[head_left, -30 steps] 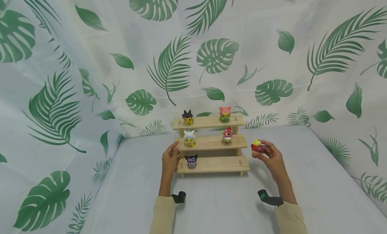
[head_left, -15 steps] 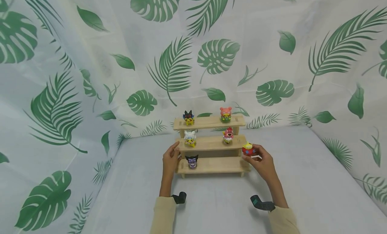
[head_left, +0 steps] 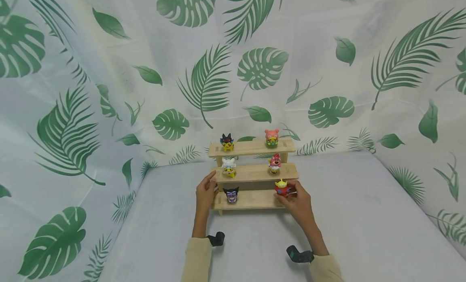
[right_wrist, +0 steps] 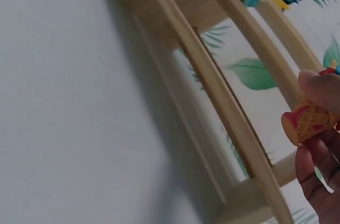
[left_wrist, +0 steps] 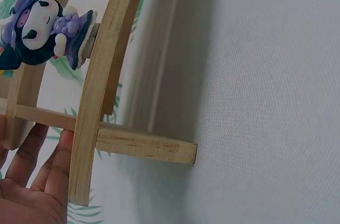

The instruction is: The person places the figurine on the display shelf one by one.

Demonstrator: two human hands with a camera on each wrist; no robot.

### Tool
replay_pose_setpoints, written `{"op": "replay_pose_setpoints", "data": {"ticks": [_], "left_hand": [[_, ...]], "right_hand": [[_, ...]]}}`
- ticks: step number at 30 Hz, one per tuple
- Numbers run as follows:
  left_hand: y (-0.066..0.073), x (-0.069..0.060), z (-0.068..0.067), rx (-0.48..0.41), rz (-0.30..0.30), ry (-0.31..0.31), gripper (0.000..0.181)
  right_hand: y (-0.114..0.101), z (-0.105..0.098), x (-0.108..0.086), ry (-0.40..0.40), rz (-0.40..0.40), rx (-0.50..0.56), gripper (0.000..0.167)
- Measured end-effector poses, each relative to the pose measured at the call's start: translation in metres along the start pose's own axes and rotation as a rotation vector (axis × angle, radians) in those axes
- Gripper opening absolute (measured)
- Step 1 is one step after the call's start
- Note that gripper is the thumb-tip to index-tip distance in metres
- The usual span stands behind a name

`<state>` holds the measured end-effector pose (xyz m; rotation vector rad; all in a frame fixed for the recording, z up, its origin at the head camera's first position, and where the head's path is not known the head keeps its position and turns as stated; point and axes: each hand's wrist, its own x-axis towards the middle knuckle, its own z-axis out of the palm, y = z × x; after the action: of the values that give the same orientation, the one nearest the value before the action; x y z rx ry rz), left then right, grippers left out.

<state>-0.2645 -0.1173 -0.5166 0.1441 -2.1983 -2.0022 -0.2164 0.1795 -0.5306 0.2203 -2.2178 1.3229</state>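
A three-tier wooden display stand (head_left: 255,198) stands on the white surface. At its left end my left hand (head_left: 205,193) grips the side near the middle tier; in the left wrist view its fingers (left_wrist: 58,165) reach a side rail. My right hand (head_left: 299,203) pinches a figurine (head_left: 282,187), yellow on top with a red and blue body, over the bottom tier's right end. The right wrist view shows its orange waffle-patterned base (right_wrist: 308,123) tilted between thumb and fingers, apart from the tier. A black-eared purple figurine (head_left: 231,195) sits on the bottom tier's left.
On the middle tier are a white-hooded figurine (head_left: 229,167) and a pink one (head_left: 274,164). The top tier bears a dark-eared figurine (head_left: 227,142) and a pink-headed one (head_left: 271,138). A leaf-patterned sheet (head_left: 218,83) rises behind the stand.
My right hand has carried the red and yellow figurine leftward and slightly down, from beside the stand to over the bottom tier. The left hand stays at the stand's left end.
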Motion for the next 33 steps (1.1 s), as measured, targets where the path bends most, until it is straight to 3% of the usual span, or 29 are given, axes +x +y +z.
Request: {"op": "replay_pose_setpoints", "data": {"ticks": [8,19,33], "left_hand": [[-0.003,0.000,0.001,0.008,0.013,0.014,0.033],[-0.005,-0.002,0.000,0.001,0.017,0.013,0.033],[-0.001,0.004,-0.001,0.005,-0.031,-0.014,0.036]], "right_hand": [[0.003,0.016,-0.008,0.055,-0.050,-0.005,0.052],[0.008,0.023,-0.013,0.059,-0.036,-0.018,0.051],[0.011,0.028,-0.013,0.077,-0.054,-0.041,0.050]]}}
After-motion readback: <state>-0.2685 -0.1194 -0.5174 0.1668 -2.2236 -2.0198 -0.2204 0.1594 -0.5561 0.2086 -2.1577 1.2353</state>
